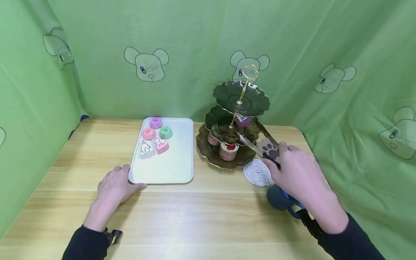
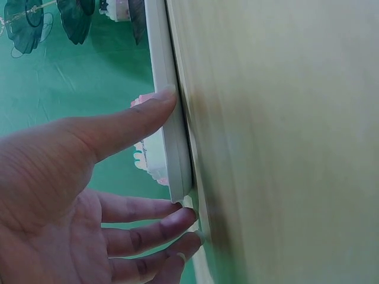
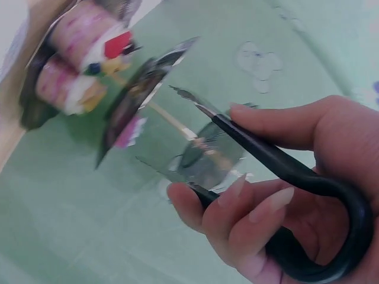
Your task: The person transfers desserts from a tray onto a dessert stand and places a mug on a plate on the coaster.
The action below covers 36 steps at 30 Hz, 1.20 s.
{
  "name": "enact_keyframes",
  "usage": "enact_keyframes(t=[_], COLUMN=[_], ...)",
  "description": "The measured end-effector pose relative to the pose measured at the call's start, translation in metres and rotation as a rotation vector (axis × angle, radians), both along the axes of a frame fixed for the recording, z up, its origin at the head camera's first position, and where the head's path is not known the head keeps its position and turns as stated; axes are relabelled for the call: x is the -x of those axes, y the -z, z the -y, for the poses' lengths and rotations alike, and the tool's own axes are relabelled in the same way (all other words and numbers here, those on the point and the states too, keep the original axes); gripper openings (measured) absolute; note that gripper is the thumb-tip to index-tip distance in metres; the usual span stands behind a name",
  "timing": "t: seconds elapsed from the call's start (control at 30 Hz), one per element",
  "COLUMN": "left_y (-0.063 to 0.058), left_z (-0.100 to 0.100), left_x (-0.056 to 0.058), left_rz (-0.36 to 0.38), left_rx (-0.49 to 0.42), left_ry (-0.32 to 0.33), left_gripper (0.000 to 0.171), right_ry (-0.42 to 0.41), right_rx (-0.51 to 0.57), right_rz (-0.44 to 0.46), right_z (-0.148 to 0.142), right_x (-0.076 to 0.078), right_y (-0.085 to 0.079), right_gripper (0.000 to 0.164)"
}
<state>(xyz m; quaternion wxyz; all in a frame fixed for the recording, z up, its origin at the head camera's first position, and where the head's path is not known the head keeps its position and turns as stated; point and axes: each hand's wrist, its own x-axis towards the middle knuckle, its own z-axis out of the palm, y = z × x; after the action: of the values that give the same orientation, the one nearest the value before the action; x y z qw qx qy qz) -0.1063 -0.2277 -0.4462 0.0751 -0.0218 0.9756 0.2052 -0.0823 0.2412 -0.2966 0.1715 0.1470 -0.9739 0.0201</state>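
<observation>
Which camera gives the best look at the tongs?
The right wrist view: the tongs appear largest there, clearly spread open. The head view shows them smaller, partly hidden by the right hand; the left wrist view shows none.

Nearside passable (3-tier stand (image 1: pixel 216 122) obstructs behind).

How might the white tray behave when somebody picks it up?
The white tray looks stiff, since it lies flat and straight-edged. It may tilt leftward, because the cakes cluster toward that side. They might slide, as the tray appears smooth.
</observation>
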Motion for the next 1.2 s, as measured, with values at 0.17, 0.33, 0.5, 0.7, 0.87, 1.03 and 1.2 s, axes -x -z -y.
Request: enact_keyframes(t=[0.17, 0.33, 0.5, 0.7, 0.87, 1.03, 1.2], left_y=[-0.002, -0.004, -0.003, -0.003, -0.003, -0.001, -0.002], left_z=[0.003, 0.005, 0.004, 0.002, 0.002, 0.001, 0.001], left_x=[0.003, 0.005, 0.005, 0.004, 0.003, 0.003, 0.002], left_rz=[-0.013, -0.022, -0.018, -0.016, -0.001, 0.012, 0.011], left_rx=[-0.002, -0.013, -0.015, -0.018, -0.014, -0.004, 0.002], left_ry=[0.011, 0.017, 0.015, 0.002, -0.002, -0.006, -0.009], left_gripper=[0.090, 0.087, 0.088, 0.088, 0.090, 0.091, 0.092], right_ry=[-0.037, -0.049, -0.079, -0.183, -0.211, -0.194, -0.146], right_rx=[0.014, 0.062, 0.064, 0.072, 0.070, 0.038, 0.018], right_rz=[-0.062, 0.029, 0.075, 0.067, 0.090, 0.137, 0.205], right_z=[0.014, 0.040, 0.073, 0.109, 0.137, 0.160, 0.179], right_x=[-0.025, -0.034, -0.029, -0.007, 0.017, 0.037, 0.052], right_y=[-0.001, 0.008, 0.030, 0.059, 0.086, 0.108, 0.120], right_gripper=[0.061, 0.069, 0.072, 0.068, 0.062, 0.054, 0.051])
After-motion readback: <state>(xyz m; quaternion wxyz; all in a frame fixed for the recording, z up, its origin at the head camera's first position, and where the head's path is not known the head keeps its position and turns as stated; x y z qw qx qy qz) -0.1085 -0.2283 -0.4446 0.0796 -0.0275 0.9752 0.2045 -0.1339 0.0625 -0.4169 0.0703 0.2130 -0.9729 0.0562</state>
